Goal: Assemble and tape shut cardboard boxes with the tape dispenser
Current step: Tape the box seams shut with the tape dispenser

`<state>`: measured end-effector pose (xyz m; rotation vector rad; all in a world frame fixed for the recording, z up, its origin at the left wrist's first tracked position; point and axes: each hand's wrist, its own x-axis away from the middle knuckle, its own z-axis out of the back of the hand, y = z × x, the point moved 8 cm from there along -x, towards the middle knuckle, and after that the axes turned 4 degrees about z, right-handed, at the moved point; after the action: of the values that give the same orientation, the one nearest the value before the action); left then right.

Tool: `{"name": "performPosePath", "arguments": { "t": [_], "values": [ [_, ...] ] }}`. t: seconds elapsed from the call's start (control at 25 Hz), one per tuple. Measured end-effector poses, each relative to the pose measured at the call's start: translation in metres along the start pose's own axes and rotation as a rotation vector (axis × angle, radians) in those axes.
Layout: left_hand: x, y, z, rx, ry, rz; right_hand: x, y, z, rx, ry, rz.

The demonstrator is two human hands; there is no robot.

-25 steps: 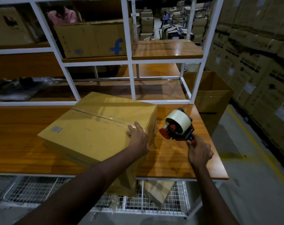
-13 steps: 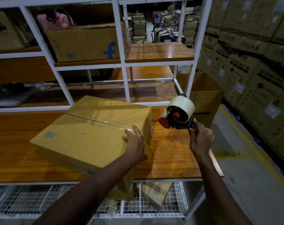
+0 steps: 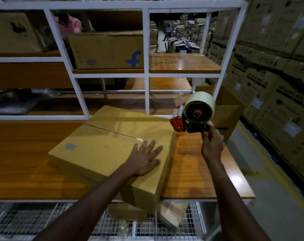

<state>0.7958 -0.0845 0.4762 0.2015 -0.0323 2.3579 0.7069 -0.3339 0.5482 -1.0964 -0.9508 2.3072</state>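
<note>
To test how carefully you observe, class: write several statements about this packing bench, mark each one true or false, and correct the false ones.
1. The left hand lies flat on top of the cardboard box. True.
2. The tape dispenser rests on the table. False: the right hand holds it by its handle in the air, beside the box.
3. A strip of clear tape runs along the box's top seam. True.
4. The box's top flaps stand open. False: they are folded shut.
5. The shelf box behind the bench bears a blue letter f. True.
</note>
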Motion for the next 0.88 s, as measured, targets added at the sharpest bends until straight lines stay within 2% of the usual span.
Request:
{"name": "performPosePath", "arguments": {
  "t": [0.28, 0.48, 0.68, 0.88],
  "values": [
    [0.031, -0.17, 0.006, 0.026, 0.07, 0.179, 0.025, -0.072, -0.07, 0.106, -0.047, 0.035],
    [0.054, -0.281, 0.003, 0.078, 0.003, 0.407, 0.06, -0.112, -0.109, 0.095, -0.034, 0.029],
    [0.062, -0.295, 0.008, 0.092, -0.042, 0.454, 0.077, -0.135, -0.125, 0.123, -0.014, 0.002],
    [0.095, -0.217, 0.003, 0.099, -0.006, 0.488, 0.084, -0.138, -0.117, 0.1, 0.036, 0.001]
  ]
}}
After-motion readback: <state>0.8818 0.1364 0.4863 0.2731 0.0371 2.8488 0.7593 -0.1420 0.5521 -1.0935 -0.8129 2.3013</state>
